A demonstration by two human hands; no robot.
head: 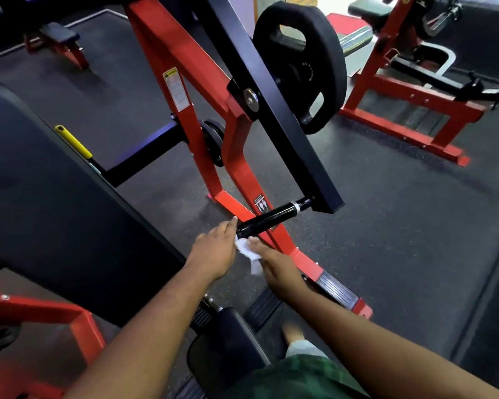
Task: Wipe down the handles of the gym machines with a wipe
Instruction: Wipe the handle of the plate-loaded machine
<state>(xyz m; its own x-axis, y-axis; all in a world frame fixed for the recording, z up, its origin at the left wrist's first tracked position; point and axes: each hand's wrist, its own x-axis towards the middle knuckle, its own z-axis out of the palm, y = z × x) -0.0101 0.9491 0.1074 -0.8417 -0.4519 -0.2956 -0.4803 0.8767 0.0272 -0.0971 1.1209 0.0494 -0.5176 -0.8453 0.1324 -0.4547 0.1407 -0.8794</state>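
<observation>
The white wipe (248, 250) is sitting right at the near end of the black handle (267, 218) on the red plate-loaded machine (182, 61). Left hand (213, 251) is reaching in with fingers straight, fingertip touching the handle end. Right hand (274, 263) is pinching the wipe. A black weight plate (308, 67) is hanging above.

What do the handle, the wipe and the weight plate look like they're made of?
Handle: glossy black, with bright highlights, probably smooth rubber or plastic over metal; a silvery ring near its far end.
Wipe: thin white paper or nonwoven cloth, crumpled and limp between the left hand and right hand.
Weight plate: matte black, no shine, likely rubber-coated.
</observation>
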